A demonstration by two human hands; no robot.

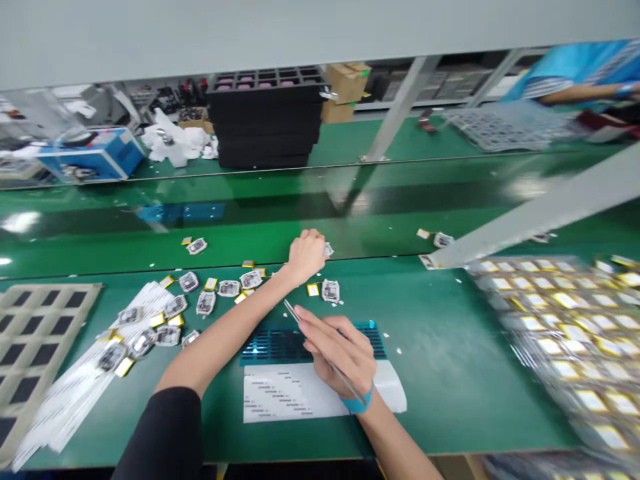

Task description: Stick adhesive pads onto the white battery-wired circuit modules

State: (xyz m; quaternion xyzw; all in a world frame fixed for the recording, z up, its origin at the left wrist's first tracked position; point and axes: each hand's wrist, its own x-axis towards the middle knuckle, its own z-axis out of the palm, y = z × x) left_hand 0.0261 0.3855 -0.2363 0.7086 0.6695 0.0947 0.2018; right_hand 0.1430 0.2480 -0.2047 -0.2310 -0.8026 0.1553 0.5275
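My left hand [307, 256] reaches over the dark seam onto the glossy green strip. Its fingers are curled at a small white electronic module [328, 249], partly hidden behind the hand. My right hand [345, 350] grips metal tweezers [292, 311], tips pointing up and left. Beneath it lie a blue-green film strip [280, 344] with dark slots and a printed white sheet [273, 393]. A similar module [331, 291] with its yellow-edged battery [313, 290] rests between the two hands. Several more modules [205, 303] with batteries lie left of my left forearm.
Printed paper strips [75, 407] and a beige tray [83, 293] lie at left. A clear tray of batteries [550, 347] fills the right side, beside a slanting metal post [540, 207]. Behind stand stacked black trays [265, 127] and a blue machine [95, 157]. A co-worker's arm [580, 93] shows far right.
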